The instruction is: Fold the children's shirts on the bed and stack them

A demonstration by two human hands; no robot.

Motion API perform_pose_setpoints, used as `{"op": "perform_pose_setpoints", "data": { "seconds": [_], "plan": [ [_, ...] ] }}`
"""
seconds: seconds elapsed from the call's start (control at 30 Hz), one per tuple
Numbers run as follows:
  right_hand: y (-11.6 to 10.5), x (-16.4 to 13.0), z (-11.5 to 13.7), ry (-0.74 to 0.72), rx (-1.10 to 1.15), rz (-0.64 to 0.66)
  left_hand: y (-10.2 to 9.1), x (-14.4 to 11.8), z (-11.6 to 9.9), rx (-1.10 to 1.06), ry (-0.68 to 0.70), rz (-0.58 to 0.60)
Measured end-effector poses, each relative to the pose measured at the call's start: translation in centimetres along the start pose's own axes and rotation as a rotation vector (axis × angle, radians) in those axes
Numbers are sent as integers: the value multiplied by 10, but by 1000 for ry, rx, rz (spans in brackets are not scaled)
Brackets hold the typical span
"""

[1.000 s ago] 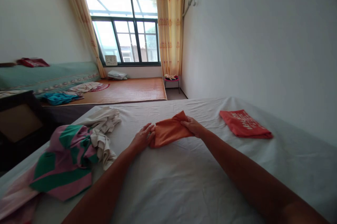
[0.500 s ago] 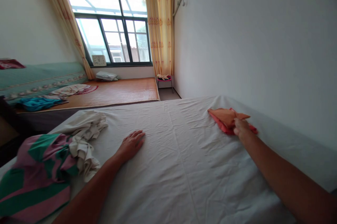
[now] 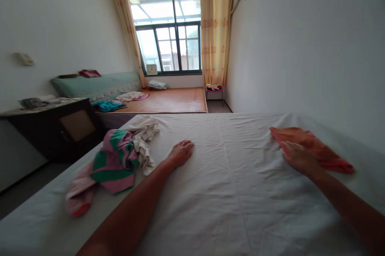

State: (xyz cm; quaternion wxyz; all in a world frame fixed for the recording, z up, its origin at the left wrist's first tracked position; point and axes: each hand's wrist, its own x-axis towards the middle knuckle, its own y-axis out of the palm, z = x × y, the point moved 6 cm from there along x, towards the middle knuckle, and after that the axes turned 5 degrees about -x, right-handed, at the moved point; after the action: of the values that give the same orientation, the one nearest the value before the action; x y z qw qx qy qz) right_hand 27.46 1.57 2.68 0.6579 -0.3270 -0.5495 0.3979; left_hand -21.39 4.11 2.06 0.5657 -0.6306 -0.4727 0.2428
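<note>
Orange cloth (image 3: 303,139), folded, lies on the white bed sheet (image 3: 234,192) at the right side of the bed, close to the wall; it sits on top of a red folded cloth (image 3: 337,163) whose edge shows below and to the right of it. Right hand (image 3: 297,157) rests palm down on the near edge of the orange cloth, fingers (image 3: 288,152) extended and close together, flat on the fabric, pinching nothing. Left hand (image 3: 180,153) lies flat on the bare sheet near the bed's middle, well apart from the orange cloth, fingers (image 3: 187,145) extended and slightly spread, holding nothing. Just left of the left hand: a crumpled cream garment (image 3: 146,137), touching a heap of pink-and-green striped fabric (image 3: 116,159). Dark desk (image 3: 60,121) stands left of the bed. Beyond the bed: a woven mat platform (image 3: 171,101) with loose cloths, and a small pink stool (image 3: 214,89) carrying something pale; what it is cannot be told.
</note>
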Motion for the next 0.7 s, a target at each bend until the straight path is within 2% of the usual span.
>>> {"op": "perform_pose_setpoints", "data": {
  "seconds": [0.1,0.17,0.23,0.3,0.33,0.4,0.47,0.53,0.6,0.7],
  "plan": [
    [10,2,85,-232,9,120,-9,-3,-6,56,7,28],
    [11,-2,139,-341,64,180,-24,-7,-3,125,8,49],
    [13,-10,183,-439,114,230,-52,-14,13,215,-55,28],
    [17,-19,211,-514,162,264,-88,-27,40,312,-207,-17],
    [21,-23,219,-536,186,272,-107,-35,58,363,-319,-30],
    [29,-29,225,-543,228,274,-141,-52,89,413,-455,-32],
    [37,-32,224,-536,260,266,-163,-66,115,439,-565,-18],
    [41,-34,220,-546,283,254,-172,-76,135,439,-672,16],
    [42,-35,216,-559,307,232,-172,-79,147,432,-747,31],
    [41,-36,211,-577,344,205,-167,-69,151,437,-747,-24]
  ]
}}
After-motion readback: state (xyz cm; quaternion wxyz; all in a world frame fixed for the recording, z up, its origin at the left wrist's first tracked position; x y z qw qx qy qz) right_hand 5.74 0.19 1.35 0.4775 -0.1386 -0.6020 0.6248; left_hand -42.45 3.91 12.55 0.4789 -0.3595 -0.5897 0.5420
